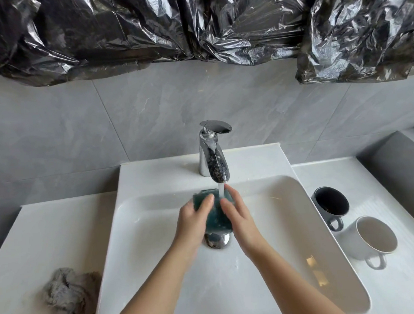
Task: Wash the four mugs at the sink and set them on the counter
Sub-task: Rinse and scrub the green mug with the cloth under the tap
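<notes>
Mug (217, 218) (blurry, half-covered) between left hand (193, 222) and right hand (241, 219)

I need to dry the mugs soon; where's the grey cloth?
Head view: the grey cloth lies crumpled on the counter left of the sink, close to the sink's near-left corner.

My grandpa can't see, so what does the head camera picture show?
Left hand and right hand hold a blurry teal object under the running tap. A dark mug and a white mug sit to the right, a grey cloth to the left.
</notes>
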`<state>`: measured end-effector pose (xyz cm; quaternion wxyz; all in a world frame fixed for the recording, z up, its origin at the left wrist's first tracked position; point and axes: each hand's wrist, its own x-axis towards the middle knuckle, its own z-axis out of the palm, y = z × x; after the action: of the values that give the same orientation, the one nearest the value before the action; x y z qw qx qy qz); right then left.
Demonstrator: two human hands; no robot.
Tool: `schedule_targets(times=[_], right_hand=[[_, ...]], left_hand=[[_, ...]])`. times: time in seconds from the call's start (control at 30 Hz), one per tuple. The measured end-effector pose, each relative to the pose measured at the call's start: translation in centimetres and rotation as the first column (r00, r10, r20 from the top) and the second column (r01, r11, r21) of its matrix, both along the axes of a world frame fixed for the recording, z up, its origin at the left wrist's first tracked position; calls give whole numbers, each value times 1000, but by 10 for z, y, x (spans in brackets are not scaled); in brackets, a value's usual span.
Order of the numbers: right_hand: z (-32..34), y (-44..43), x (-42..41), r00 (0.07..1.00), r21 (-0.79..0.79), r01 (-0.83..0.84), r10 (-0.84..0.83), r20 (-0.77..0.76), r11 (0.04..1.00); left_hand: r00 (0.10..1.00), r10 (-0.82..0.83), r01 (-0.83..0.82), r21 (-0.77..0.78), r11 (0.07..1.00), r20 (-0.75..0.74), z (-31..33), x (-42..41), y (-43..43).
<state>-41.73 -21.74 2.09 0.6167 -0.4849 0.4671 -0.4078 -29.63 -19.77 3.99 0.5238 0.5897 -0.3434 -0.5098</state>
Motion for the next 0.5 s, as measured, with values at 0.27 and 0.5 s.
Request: schedule_targets(times=[0.27,0.5], right_hand=[[2,-5,3,996,68,85,-87,27,994],[-2,-9,-1,994,-39,108,-109,-30,993]], left_hand=[[990,-140,140,23,990,6,2,-5,-1],[984,-71,87,91,992,-164,-1,-9,-6]])
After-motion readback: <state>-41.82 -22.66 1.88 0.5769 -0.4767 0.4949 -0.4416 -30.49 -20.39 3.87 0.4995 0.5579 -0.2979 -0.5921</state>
